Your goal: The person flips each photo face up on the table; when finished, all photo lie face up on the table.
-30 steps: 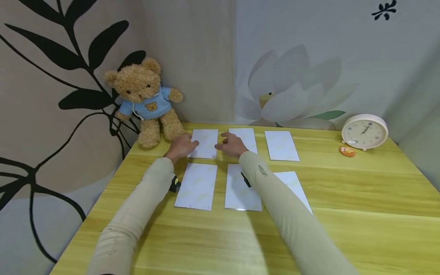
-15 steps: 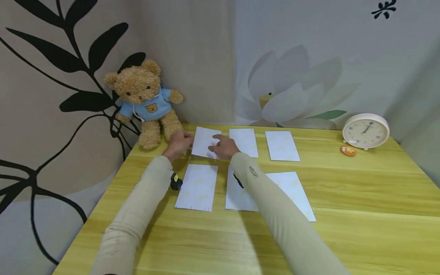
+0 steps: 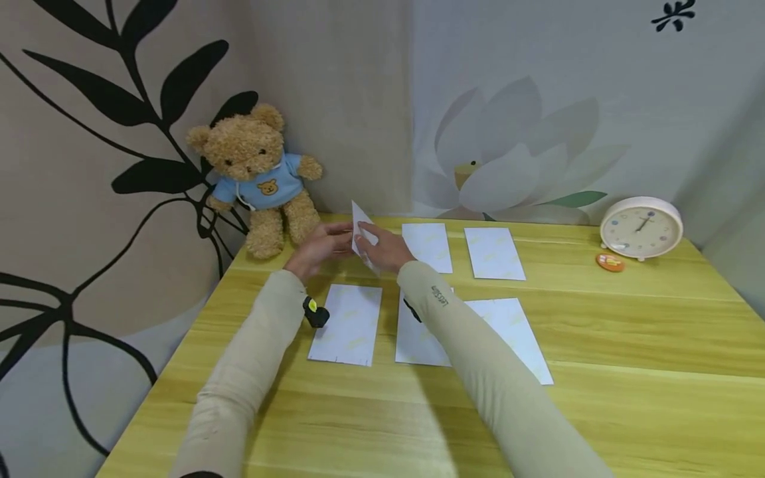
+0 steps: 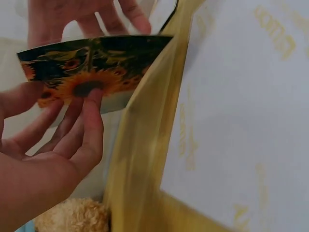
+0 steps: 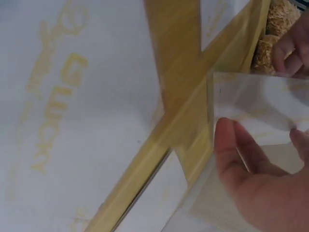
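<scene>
A photo print is tilted up on edge between my two hands at the back left of the table. Its picture side, with orange sunflowers on dark green, faces my left hand, whose thumb and fingers grip near the lower part in the left wrist view. The white back faces my right hand, which holds it with curled fingers and thumb. Close by lie a front-left white card and a back-middle white card.
More white cards lie face down: a front-middle card, a front-right card and a back-right card. A teddy bear sits at the back left corner. A round clock and an orange disc stand far right.
The back-left card, flat on the table a second ago, has been slid right, lifted and stood up. My right hand has moved left onto it, and my left hand's fingers have come to it.
</scene>
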